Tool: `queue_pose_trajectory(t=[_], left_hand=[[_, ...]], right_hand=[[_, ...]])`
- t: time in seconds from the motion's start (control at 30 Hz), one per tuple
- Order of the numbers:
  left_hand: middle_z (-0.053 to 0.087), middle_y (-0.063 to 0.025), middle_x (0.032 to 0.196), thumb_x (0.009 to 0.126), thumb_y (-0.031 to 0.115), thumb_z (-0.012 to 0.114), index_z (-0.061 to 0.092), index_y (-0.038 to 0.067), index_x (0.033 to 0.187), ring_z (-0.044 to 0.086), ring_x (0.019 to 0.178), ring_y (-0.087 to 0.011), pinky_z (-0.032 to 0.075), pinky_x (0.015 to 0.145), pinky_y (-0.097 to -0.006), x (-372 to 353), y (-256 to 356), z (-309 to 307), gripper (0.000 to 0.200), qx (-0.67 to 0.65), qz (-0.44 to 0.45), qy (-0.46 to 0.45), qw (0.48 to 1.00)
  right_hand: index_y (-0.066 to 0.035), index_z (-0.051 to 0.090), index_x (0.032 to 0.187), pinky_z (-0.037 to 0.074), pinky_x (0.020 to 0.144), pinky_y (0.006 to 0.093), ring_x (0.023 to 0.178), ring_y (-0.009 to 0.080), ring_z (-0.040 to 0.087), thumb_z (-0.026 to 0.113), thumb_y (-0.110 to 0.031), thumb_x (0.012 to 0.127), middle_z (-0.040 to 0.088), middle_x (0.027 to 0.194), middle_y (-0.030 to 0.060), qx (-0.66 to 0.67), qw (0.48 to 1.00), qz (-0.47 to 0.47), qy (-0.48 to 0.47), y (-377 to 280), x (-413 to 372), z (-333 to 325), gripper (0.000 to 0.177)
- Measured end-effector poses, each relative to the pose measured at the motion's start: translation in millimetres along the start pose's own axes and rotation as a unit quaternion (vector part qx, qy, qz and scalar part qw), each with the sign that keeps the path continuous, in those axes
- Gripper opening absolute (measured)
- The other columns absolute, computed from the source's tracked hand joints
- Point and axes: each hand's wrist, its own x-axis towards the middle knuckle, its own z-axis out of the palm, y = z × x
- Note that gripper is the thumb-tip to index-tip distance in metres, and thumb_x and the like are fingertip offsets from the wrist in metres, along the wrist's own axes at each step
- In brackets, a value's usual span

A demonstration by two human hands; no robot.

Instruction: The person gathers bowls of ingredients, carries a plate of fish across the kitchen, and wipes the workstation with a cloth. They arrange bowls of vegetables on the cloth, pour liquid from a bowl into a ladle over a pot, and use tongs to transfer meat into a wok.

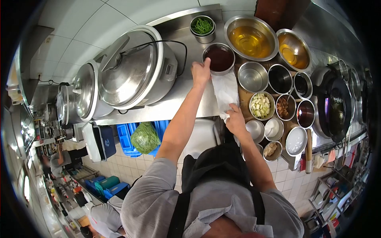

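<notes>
My left hand is closed on the rim of a round steel bowl of dark red-brown sauce, the thumb over its near left edge. A white cloth lies flat on the counter from that bowl towards me. At the cloth's near end, my right hand has its fingers closed on the fabric. Close to my right hand stand a bowl of diced pale green vegetable and an empty-looking steel bowl. Behind the sauce bowl sits a small container of chopped green herbs.
Two wide basins of yellow oil and amber liquid stand back right. Several seasoning bowls crowd the right, beside a dark wok. Large lidded cookers fill the left counter. Below are blue crates with bagged greens. Other people are lower left.
</notes>
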Motion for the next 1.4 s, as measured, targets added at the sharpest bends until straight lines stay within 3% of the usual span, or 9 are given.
queue_pose_trajectory(t=[0.1, 0.27, 0.57, 0.8, 0.97, 1.07, 1.17, 1.3, 1.4], left_hand=[[0.060, -0.0392, 0.111, 0.098, 0.028, 0.063, 0.054, -0.018, 0.112, 0.061, 0.097, -0.0566, 0.048, 0.098, -0.0510, 51, 17, 9, 0.049, 0.086, 0.163, 0.093, 0.979], [0.069, -0.0284, 0.097, 0.094, 0.010, 0.058, 0.062, -0.011, 0.111, 0.071, 0.087, -0.0400, 0.058, 0.070, -0.0479, 154, 45, 40, 0.027, -0.143, -0.141, -0.084, 0.976], [0.067, -0.0311, 0.106, 0.091, -0.012, 0.041, 0.054, -0.016, 0.121, 0.072, 0.078, -0.0456, 0.066, 0.056, -0.0467, 208, 33, 64, 0.033, -0.304, -0.229, -0.054, 0.923], [0.066, -0.0364, 0.099, 0.087, -0.014, 0.040, 0.052, -0.027, 0.113, 0.072, 0.067, -0.0452, 0.066, 0.049, -0.0403, 197, 61, 49, 0.032, -0.293, -0.130, -0.047, 0.946], [0.067, -0.0360, 0.098, 0.086, -0.013, 0.041, 0.052, -0.028, 0.112, 0.073, 0.067, -0.0411, 0.067, 0.054, -0.0364, 153, 128, 2, 0.032, -0.309, -0.065, -0.110, 0.942], [0.067, -0.0343, 0.098, 0.087, -0.011, 0.043, 0.052, -0.026, 0.112, 0.074, 0.072, -0.0407, 0.067, 0.058, -0.0358, 122, 154, -36, 0.030, -0.279, -0.029, -0.177, 0.943], [0.067, -0.0281, 0.103, 0.088, -0.006, 0.050, 0.050, -0.023, 0.115, 0.075, 0.077, -0.0368, 0.068, 0.066, -0.0346, 84, 165, -77, 0.032, -0.206, -0.013, -0.251, 0.946], [0.067, -0.0250, 0.105, 0.087, -0.004, 0.053, 0.049, -0.019, 0.122, 0.075, 0.078, -0.0335, 0.067, 0.065, -0.0337, -1, 176, -119, 0.038, -0.144, -0.049, -0.330, 0.932], [0.067, -0.0240, 0.107, 0.085, -0.004, 0.056, 0.049, -0.017, 0.124, 0.074, 0.076, -0.0313, 0.067, 0.060, -0.0342, -53, 146, -119, 0.042, -0.102, -0.062, -0.382, 0.917]], right_hand=[[0.007, 0.068, 0.101, 0.051, 0.094, 0.0477, 0.109, 0.0411, 0.062, 0.058, 0.008, 0.075, 0.061, 0.126, 0.0207, 0.073, 0.997, 0.017, 0.011, -11, 4, -16, 0.028], [0.003, 0.068, 0.098, 0.054, 0.082, 0.0418, 0.093, 0.0363, 0.068, 0.053, 0.011, 0.079, 0.068, 0.104, 0.0184, 0.169, 0.985, 0.018, 0.036, -40, -1, -62, 0.026], [0.004, 0.065, 0.084, 0.050, 0.073, 0.0337, 0.083, 0.0272, 0.063, 0.049, 0.010, 0.077, 0.064, 0.095, 0.0132, 0.314, 0.949, 0.036, -0.007, -33, -38, -79, 0.019], [0.002, 0.061, 0.091, 0.050, 0.073, 0.0363, 0.081, 0.0299, 0.059, 0.063, -0.002, 0.078, 0.058, 0.102, 0.0136, 0.236, 0.969, -0.054, 0.054, -39, -24, -74, 0.015], [-0.006, 0.066, 0.126, 0.055, 0.087, 0.0473, 0.102, 0.0406, 0.067, 0.071, -0.021, 0.086, 0.061, 0.130, 0.0188, 0.074, 0.995, 0.070, 0.008, -31, -3, -37, 0.043], [-0.007, 0.068, 0.124, 0.056, 0.087, 0.0457, 0.098, 0.0399, 0.068, 0.071, -0.022, 0.088, 0.062, 0.131, 0.0176, 0.019, 0.997, 0.068, -0.027, -15, -14, -14, 0.039], [-0.005, 0.073, 0.105, 0.055, 0.079, 0.0458, 0.088, 0.0389, 0.069, 0.072, -0.024, 0.089, 0.068, 0.111, 0.0170, 0.078, 0.994, 0.018, 0.080, -30, -21, -24, 0.025], [0.000, 0.064, 0.072, 0.048, 0.064, 0.0483, 0.072, 0.0394, 0.063, 0.075, -0.020, 0.087, 0.062, 0.074, 0.0166, 0.067, 0.995, 0.068, 0.006, -30, -37, -41, 0.027], [0.000, 0.066, 0.076, 0.051, 0.066, 0.0444, 0.074, 0.0364, 0.065, 0.078, -0.017, 0.084, 0.066, 0.080, 0.0170, 0.061, 0.995, 0.078, -0.017, -29, -49, -42, 0.022]])
